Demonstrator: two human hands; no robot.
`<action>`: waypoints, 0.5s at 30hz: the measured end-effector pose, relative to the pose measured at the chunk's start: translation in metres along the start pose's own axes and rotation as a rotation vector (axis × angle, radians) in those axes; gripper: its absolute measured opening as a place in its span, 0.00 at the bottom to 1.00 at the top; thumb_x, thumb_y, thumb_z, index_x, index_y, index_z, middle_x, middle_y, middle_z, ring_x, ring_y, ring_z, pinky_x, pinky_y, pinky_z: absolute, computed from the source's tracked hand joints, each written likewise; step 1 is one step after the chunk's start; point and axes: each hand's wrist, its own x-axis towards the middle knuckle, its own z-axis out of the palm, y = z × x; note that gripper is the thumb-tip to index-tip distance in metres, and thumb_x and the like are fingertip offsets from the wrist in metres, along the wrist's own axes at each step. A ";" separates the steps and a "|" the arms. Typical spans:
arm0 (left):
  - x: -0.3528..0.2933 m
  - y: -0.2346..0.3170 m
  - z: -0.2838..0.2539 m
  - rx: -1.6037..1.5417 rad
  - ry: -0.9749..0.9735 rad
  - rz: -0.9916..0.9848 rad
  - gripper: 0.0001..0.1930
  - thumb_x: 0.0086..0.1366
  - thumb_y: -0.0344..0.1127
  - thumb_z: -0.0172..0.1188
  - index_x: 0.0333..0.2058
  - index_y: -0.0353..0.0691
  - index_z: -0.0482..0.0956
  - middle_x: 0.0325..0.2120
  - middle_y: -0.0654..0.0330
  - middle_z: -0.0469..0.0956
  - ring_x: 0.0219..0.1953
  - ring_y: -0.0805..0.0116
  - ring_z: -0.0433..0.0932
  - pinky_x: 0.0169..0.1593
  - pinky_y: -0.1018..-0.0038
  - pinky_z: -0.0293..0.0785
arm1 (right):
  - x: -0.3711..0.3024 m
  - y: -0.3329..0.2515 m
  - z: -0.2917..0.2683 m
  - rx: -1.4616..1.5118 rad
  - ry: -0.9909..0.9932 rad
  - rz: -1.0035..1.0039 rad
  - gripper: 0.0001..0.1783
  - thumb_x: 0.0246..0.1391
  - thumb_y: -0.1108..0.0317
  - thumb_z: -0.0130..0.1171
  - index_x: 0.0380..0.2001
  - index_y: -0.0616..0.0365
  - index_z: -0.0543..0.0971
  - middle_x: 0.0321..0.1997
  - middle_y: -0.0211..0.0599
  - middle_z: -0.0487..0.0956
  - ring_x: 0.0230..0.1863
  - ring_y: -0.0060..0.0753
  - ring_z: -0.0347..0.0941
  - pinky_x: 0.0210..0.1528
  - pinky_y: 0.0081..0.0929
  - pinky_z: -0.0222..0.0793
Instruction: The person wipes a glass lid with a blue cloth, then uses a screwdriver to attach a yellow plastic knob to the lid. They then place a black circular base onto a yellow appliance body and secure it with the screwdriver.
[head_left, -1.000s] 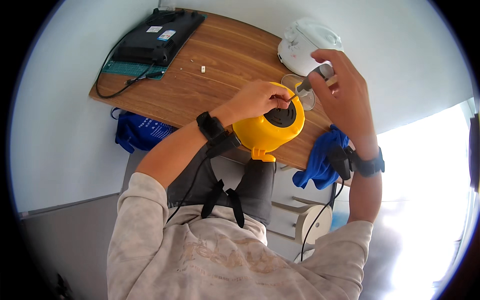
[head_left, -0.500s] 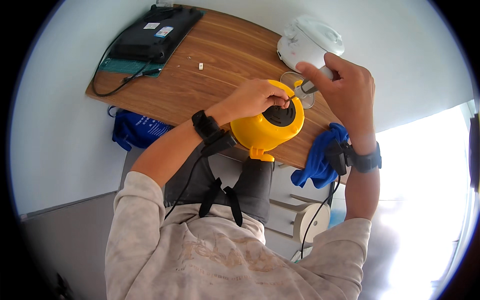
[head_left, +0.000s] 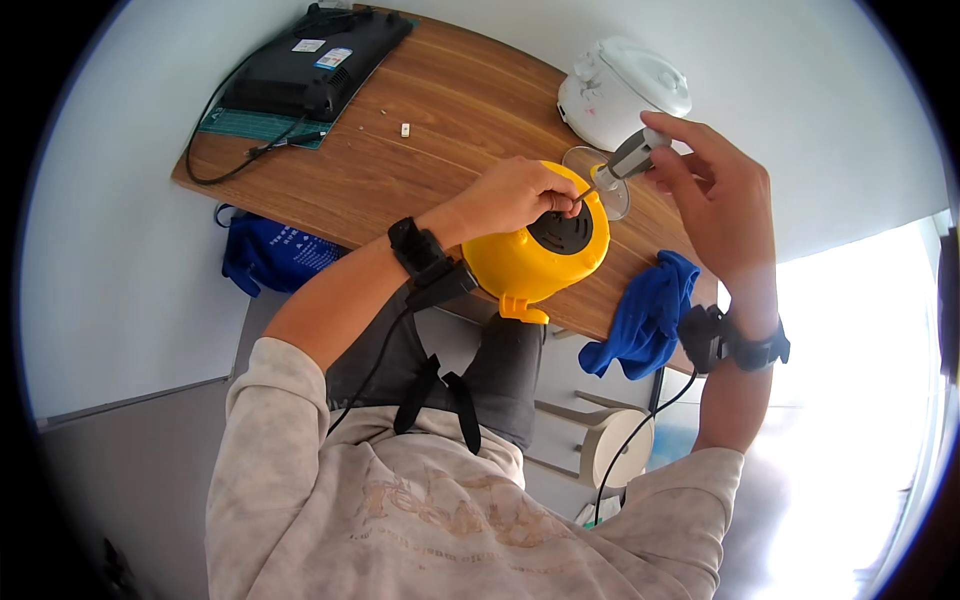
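Observation:
A yellow, rounded appliance (head_left: 505, 266) lies tilted at the table's front edge, its black slotted base (head_left: 567, 232) facing up. My right hand (head_left: 722, 200) grips the grey and white handle of a screwdriver (head_left: 634, 155) between thumb and fingers. The screwdriver slants down to the left, and its thin shaft ends at the appliance's base. There my left hand (head_left: 515, 198) has its fingertips pinched together at the tip of the shaft. Whether a screw sits between those fingers is hidden. A clear glass lid (head_left: 622, 200) rests just behind the appliance, partly covered by it.
A white rice cooker (head_left: 620, 95) stands at the back right. A blue cloth (head_left: 645, 310) drapes over the front right edge. At the back left a black flat device (head_left: 290, 75) with a cable lies on a green mat (head_left: 225, 122). A small white piece (head_left: 405, 130) lies mid-table.
My right hand has shifted right, away from the appliance, and its fingers have changed their grip on the screwdriver handle. My left hand and the appliance are nearly where they were.

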 end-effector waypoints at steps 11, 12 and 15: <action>0.001 0.005 -0.007 0.074 -0.070 -0.050 0.10 0.70 0.36 0.60 0.43 0.38 0.85 0.36 0.59 0.86 0.39 0.64 0.83 0.47 0.75 0.77 | 0.017 0.007 0.010 -0.518 0.092 0.077 0.34 0.55 0.39 0.63 0.11 0.59 0.74 0.08 0.33 0.65 0.12 0.32 0.60 0.21 0.30 0.59; 0.002 0.005 -0.004 0.050 -0.070 -0.065 0.10 0.70 0.36 0.60 0.44 0.38 0.85 0.36 0.59 0.86 0.39 0.64 0.83 0.48 0.75 0.77 | 0.017 0.007 0.010 -0.523 0.104 0.106 0.37 0.55 0.37 0.62 0.09 0.58 0.72 0.06 0.33 0.63 0.11 0.32 0.58 0.21 0.31 0.58; 0.001 0.001 -0.004 0.003 -0.071 -0.050 0.11 0.70 0.36 0.60 0.46 0.37 0.84 0.37 0.59 0.86 0.40 0.65 0.83 0.49 0.76 0.77 | 0.018 0.003 0.008 -0.530 0.064 0.149 0.37 0.56 0.37 0.61 0.08 0.58 0.73 0.06 0.32 0.63 0.11 0.31 0.58 0.21 0.30 0.58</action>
